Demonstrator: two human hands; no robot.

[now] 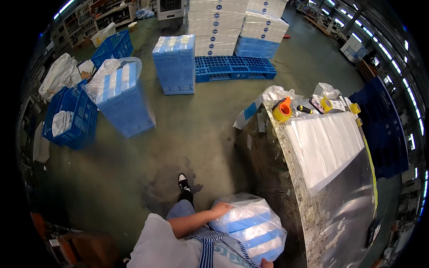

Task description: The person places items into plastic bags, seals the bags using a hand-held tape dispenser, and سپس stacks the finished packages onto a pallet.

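Against the front of my body is a clear plastic bag [272, 232] packed with white and blue packs [250, 223]. My left hand [221, 209] is closed on the bag's upper left edge, with the forearm reaching in from the left. At the bottom of the view, part of my right hand [267, 263] presses against the bag's near side; most of that hand is cut off. A worn workbench [295, 196] stands just right of the bag. White plastic sheets [326, 143] lie on its top.
An orange tape dispenser [282, 110], a yellow-black cutter [304, 109] and a tape roll [325, 105] lie at the bench's far end. Tall blue-wrapped bundles [174, 67] stand ahead, near a blue pallet [234, 69] under stacked white packages [216, 27]. Blue crates [78, 116] are at left.
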